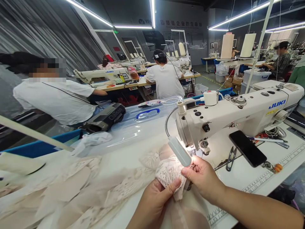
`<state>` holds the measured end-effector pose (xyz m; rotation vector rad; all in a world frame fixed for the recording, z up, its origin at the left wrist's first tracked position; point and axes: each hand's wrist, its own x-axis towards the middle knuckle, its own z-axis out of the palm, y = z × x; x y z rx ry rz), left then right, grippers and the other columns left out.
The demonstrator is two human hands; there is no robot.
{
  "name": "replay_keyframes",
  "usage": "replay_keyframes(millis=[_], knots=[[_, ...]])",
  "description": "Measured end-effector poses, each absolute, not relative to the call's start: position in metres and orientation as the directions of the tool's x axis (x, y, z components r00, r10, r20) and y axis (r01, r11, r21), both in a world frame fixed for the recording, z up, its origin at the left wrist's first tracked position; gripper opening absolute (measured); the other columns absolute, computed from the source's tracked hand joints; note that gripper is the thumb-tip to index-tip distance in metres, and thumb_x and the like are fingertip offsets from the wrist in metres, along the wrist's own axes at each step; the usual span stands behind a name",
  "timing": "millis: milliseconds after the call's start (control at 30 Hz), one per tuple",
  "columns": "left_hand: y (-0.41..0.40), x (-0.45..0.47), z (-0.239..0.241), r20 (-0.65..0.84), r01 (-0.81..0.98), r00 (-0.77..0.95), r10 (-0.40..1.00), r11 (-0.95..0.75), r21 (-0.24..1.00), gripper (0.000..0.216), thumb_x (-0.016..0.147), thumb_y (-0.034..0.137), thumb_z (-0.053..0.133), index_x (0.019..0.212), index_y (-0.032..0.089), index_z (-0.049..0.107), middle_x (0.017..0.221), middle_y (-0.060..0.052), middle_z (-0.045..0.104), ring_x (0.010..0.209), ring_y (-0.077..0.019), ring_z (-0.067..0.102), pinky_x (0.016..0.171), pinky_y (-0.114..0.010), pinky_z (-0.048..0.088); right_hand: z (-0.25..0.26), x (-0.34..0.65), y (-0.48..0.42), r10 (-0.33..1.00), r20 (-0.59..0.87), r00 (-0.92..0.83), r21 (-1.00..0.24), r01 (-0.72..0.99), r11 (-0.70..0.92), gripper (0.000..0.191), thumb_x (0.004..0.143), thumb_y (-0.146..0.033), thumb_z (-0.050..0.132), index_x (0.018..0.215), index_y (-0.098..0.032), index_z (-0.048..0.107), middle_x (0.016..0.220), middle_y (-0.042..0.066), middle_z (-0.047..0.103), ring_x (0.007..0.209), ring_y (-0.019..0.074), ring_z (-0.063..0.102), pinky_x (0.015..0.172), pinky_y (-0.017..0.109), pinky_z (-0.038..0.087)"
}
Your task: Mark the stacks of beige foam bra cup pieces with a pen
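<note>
My left hand [156, 200] pinches a small piece of cream lace fabric [169, 173] from below, thumb pressed on it. My right hand [202, 178] grips the same lace piece from the right, fingers closed on its upper edge. Both hands hold it just in front of the needle area [192, 149] of a white JUKI sewing machine [238, 114], under its small gooseneck lamp [179, 151]. More pale lace and beige cut pieces [78, 187] lie spread over the table to the left.
Thread snips [231, 158], a black phone [247, 148] and small tools lie on the white table [262, 181] to the right. A clear plastic bin lid [140, 122] and a black device [106, 117] sit behind. Other people work at machines beyond.
</note>
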<state>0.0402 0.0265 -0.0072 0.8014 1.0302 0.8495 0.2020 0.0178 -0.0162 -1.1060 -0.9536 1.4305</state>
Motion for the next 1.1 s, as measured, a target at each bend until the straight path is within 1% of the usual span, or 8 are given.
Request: replay_keyframes(millis=[133, 233, 300, 467, 600, 800, 967, 1100], knots=[[0.0228, 0.0397, -0.0040, -0.362, -0.123, 0.217, 0.907, 0.393, 0.911, 0.054, 0.066, 0.044, 0.095, 0.113, 0.020, 0.080, 0.108, -0.011, 0.083, 0.101, -0.0351, 0.076, 0.090, -0.042, 0.060, -0.0172, 0.2017, 0.0186, 0.989, -0.142, -0.034, -0.954, -0.263, -0.146, 0.035, 0.080, -0.041, 0.074, 0.070, -0.024, 0.045, 0.057, -0.010, 0.044, 0.055, 0.0100, 0.037, 0.055, 0.026, 0.029], [0.0201, 0.0376, -0.0042, -0.352, -0.021, 0.125, 0.928, 0.357, 0.934, 0.051, 0.067, 0.050, 0.093, 0.105, 0.017, 0.081, 0.100, -0.011, 0.084, 0.092, -0.0339, 0.076, 0.083, -0.039, 0.059, -0.0189, 0.2015, 0.0190, 0.985, -0.159, -0.062, -0.946, -0.277, -0.170, 0.034, 0.080, -0.042, 0.074, 0.073, -0.024, 0.047, 0.058, -0.009, 0.048, 0.057, 0.0114, 0.044, 0.056, 0.027, 0.035], [0.0191, 0.0360, -0.0042, -0.345, 0.015, 0.102, 0.933, 0.345, 0.938, 0.052, 0.066, 0.054, 0.092, 0.101, 0.016, 0.081, 0.096, -0.011, 0.084, 0.088, -0.0340, 0.075, 0.078, -0.039, 0.059, -0.0192, 0.2016, 0.0190, 0.982, -0.170, -0.081, -0.938, -0.292, -0.186, 0.034, 0.080, -0.044, 0.074, 0.074, -0.024, 0.048, 0.060, -0.008, 0.052, 0.059, 0.0126, 0.048, 0.058, 0.028, 0.039], [0.0190, 0.0338, -0.0030, -0.344, 0.001, 0.148, 0.927, 0.347, 0.938, 0.049, 0.069, 0.052, 0.091, 0.101, 0.017, 0.080, 0.096, -0.010, 0.083, 0.092, -0.0329, 0.074, 0.082, -0.039, 0.057, -0.0183, 0.2021, 0.0185, 0.985, -0.161, -0.064, -0.938, -0.301, -0.172, 0.035, 0.079, -0.044, 0.074, 0.072, -0.023, 0.047, 0.059, -0.009, 0.049, 0.058, 0.0111, 0.044, 0.058, 0.027, 0.036], [0.0191, 0.0352, -0.0029, -0.352, -0.035, 0.150, 0.924, 0.361, 0.932, 0.044, 0.068, 0.049, 0.092, 0.097, 0.017, 0.079, 0.091, -0.009, 0.083, 0.088, -0.0324, 0.074, 0.081, -0.039, 0.057, -0.0188, 0.2021, 0.0185, 0.985, -0.159, -0.063, -0.937, -0.305, -0.171, 0.035, 0.079, -0.043, 0.075, 0.072, -0.023, 0.046, 0.060, -0.009, 0.048, 0.058, 0.0107, 0.043, 0.058, 0.026, 0.035], [0.0193, 0.0341, -0.0057, -0.356, -0.082, 0.193, 0.914, 0.377, 0.923, 0.046, 0.072, 0.047, 0.091, 0.106, 0.018, 0.079, 0.095, -0.008, 0.083, 0.090, -0.0309, 0.074, 0.082, -0.039, 0.058, -0.0196, 0.2017, 0.0188, 0.984, -0.167, -0.061, -0.937, -0.302, -0.178, 0.037, 0.080, -0.046, 0.076, 0.073, -0.023, 0.049, 0.058, -0.009, 0.048, 0.057, 0.0107, 0.042, 0.057, 0.026, 0.034], [0.0192, 0.0347, -0.0060, -0.368, -0.141, 0.178, 0.913, 0.394, 0.908, 0.065, 0.071, 0.043, 0.093, 0.129, 0.020, 0.072, 0.106, -0.010, 0.083, 0.099, -0.0339, 0.075, 0.086, -0.040, 0.060, -0.0178, 0.2021, 0.0181, 0.982, -0.171, -0.076, -0.929, -0.319, -0.187, 0.040, 0.080, -0.051, 0.077, 0.075, -0.023, 0.050, 0.058, -0.009, 0.048, 0.057, 0.0107, 0.042, 0.056, 0.026, 0.034], [0.0228, 0.0370, -0.0056, -0.331, -0.237, 0.189, 0.925, 0.370, 0.898, 0.070, 0.071, 0.040, 0.093, 0.134, 0.022, 0.069, 0.111, -0.010, 0.083, 0.103, -0.0345, 0.075, 0.085, -0.038, 0.061, -0.0189, 0.2019, 0.0167, 0.986, -0.139, -0.088, -0.938, -0.308, -0.160, 0.040, 0.082, -0.054, 0.073, 0.077, -0.022, 0.050, 0.061, -0.007, 0.050, 0.059, 0.0117, 0.044, 0.059, 0.027, 0.036]])
